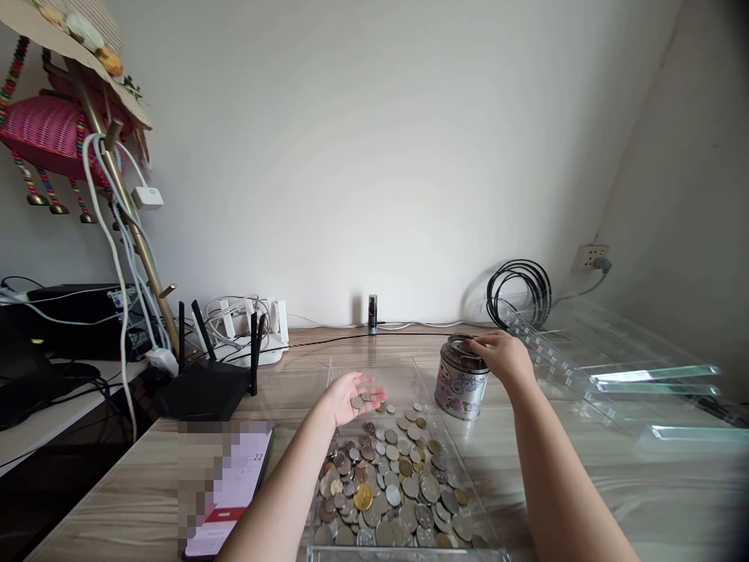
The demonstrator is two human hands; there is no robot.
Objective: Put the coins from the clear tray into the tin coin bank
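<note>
Silver coins [356, 402] sit on upturned left hand [347, 400], fingers open; right hand [506, 357] bends over tin [461, 388], hold unclear.

hands [356, 400] 2; tin [460, 389] 1; tray [409, 555] 1; coins [363, 496] dozens; phone [237, 492] 1; outlet [590, 256] 1

Left hand [356, 398] holding coins [361, 400], right hand [508, 361] touching floral tin [462, 384]

A black router [206, 385] stands left of the black coiled cable [518, 293].
</note>
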